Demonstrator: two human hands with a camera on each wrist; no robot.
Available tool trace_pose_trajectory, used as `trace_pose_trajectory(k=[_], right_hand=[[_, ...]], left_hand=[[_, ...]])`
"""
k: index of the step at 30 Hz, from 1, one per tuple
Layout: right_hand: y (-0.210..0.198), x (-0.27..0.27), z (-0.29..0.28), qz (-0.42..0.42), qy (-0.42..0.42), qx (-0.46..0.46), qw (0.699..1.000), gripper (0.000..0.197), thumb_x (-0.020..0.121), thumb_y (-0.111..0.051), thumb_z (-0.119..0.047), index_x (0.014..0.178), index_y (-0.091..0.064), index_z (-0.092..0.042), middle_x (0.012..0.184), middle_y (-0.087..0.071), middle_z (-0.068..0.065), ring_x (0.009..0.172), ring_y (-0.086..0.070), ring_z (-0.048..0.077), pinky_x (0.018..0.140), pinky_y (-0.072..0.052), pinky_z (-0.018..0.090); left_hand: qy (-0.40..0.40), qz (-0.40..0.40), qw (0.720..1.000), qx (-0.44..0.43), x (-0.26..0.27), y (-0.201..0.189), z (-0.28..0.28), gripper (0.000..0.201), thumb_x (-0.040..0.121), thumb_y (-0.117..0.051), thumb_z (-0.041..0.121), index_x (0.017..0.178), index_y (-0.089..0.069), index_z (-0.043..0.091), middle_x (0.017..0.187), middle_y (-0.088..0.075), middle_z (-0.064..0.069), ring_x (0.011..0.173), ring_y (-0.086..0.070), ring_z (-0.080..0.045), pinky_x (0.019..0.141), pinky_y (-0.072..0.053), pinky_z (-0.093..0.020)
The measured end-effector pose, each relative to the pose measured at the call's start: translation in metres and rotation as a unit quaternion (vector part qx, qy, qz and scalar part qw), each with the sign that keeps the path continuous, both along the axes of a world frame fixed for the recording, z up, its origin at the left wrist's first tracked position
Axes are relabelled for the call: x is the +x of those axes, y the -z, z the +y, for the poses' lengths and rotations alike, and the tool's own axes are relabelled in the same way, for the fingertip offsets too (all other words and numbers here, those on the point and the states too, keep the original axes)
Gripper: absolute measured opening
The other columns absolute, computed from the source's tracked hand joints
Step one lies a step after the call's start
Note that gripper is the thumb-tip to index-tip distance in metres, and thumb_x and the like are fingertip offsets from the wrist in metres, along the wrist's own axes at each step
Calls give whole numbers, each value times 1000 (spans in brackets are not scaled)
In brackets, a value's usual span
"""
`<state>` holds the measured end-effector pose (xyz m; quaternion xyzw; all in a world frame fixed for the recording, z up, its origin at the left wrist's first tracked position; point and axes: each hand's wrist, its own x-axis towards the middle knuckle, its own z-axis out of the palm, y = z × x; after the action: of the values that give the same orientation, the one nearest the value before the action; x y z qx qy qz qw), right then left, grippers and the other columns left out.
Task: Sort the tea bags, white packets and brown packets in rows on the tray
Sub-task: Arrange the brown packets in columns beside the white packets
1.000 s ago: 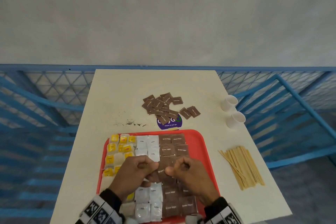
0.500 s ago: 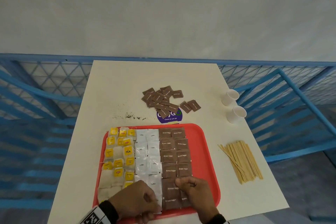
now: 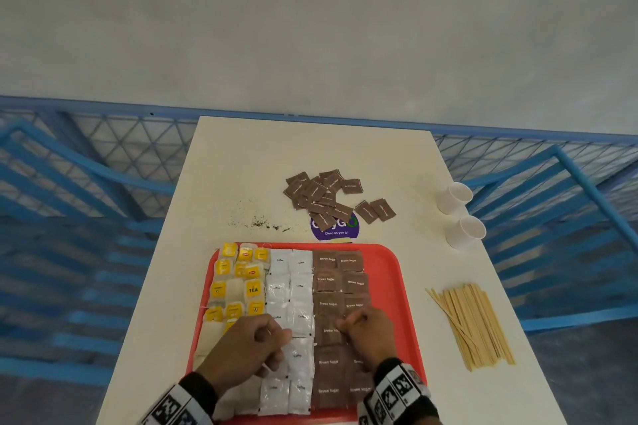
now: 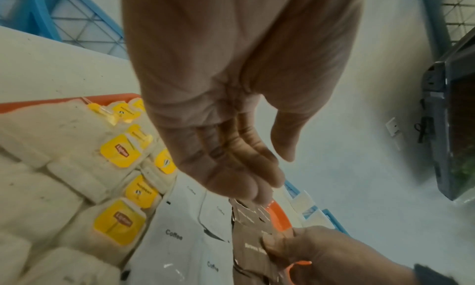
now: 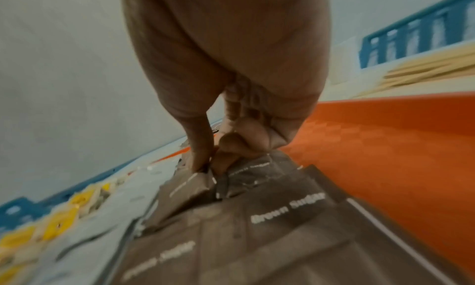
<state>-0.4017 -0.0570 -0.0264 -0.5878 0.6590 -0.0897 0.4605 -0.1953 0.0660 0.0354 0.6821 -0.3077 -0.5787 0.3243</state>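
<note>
Right hand [image 3: 371, 335]: thumb and forefinger pinched brown packet [image 5: 190, 185] in brown rows toward tray [image 3: 402, 290] right edge | left hand [image 3: 247, 343]: loosely curled, empty, over white packets [image 3: 290, 290] | judged light, crinkly, flimsy; best pinched at a corner.

Red tray [image 3: 402, 290], yellow-tagged tea bags [image 3: 238, 283], white packets [image 3: 290, 290], brown packets [image 3: 340, 281]

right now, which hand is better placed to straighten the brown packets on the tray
Right. The right hand already sits over the brown packets, its fingers pinching one. The left hand sits loosely curled over the white packets, holding nothing.
</note>
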Motion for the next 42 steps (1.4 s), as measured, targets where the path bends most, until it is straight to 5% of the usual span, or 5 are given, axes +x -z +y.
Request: trace_pose_trajectory(k=[10,17,25,31,42], right_hand=[[-5,9,4,37,-75,-12,996,29,70,-74,-22,68,-45,-22,77,-65,-1,72,-62,19,66,-53,32],[-33,2,-81,1,-51,-36,998,30,80,-77,-26,65,-52,-19,66,-63,-8,63,-58,8,53,-41,18],[-6,1,-235,93,21,-87,992,21,88,-67,-30,86,-67,-9,101,-72,14,100,-64,34,86,-51,34],[19,15,-292,164,-39,-82,982,66,82,-72,-50,128,-51,-7,130,-52,16,121,-51,36,100,-45,43],[19,15,-305,58,-82,-107,989,13,93,-62,-19,93,-66,-8,93,-68,5,89,-59,23,71,-36,25]], left_hand=[[-26,-19,999,-11,8,3,-11,35,93,-67,34,71,-57,9,61,-67,-7,55,-59,-15,60,-50,-30],[0,-245,967,-62,34,-4,-82,51,95,-64,38,56,-38,17,46,-42,7,44,-40,-7,55,-38,-15],[-30,-326,945,-15,65,27,-193,55,94,-64,42,52,-38,17,53,-49,-4,54,-47,-18,55,-38,-24],[-75,-332,940,33,79,50,-239,45,90,-67,45,61,-57,12,69,-70,-6,70,-65,-21,75,-53,-32],[-84,-378,922,25,86,62,-310,25,91,-67,43,76,-61,25,95,-70,-2,87,-63,-24,75,-51,-34]])
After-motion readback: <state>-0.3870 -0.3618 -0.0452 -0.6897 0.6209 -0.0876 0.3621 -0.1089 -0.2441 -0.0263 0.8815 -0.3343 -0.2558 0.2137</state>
